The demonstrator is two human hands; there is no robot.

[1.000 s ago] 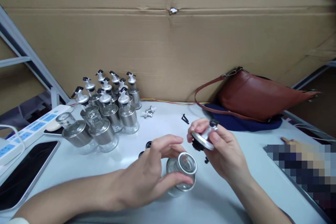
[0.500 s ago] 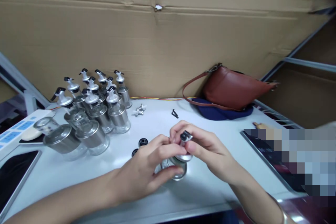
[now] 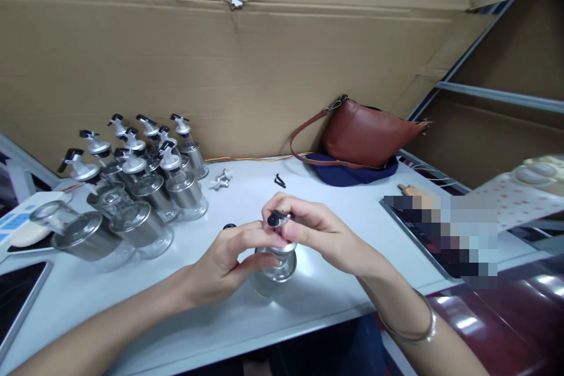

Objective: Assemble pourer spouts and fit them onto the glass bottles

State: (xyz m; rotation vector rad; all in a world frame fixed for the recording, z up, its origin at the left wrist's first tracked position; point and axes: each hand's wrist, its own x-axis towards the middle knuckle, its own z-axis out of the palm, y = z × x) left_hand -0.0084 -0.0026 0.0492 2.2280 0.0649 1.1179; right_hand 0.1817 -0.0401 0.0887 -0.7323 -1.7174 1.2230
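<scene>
A glass oil bottle [image 3: 282,273] with a steel sleeve stands on the table before me. My left hand [image 3: 235,258] is closed around its neck, thumb at the front. On top sits a silver pourer cap with a black flip lever [image 3: 278,218]. My right hand [image 3: 319,232] grips this pourer between thumb and fingers; the fingertips behind it are hidden. One black ring part [image 3: 229,226] shows just behind my left hand. Farther back lie several small silver pourer spouts [image 3: 221,179] and some black levers [image 3: 279,181].
At the left stand several bottles with pourers [image 3: 187,188] and two without, the nearer one [image 3: 141,229] among them. A brown bag [image 3: 365,135] rests on a navy cap [image 3: 352,173] at the back. On the right lies a dark tray [image 3: 423,241]. Cardboard [image 3: 220,82] walls the back.
The view has swung a little, so everything sits farther left. Between my hands the pourer's black lever now points left and toward me. Both hands keep their hold.
</scene>
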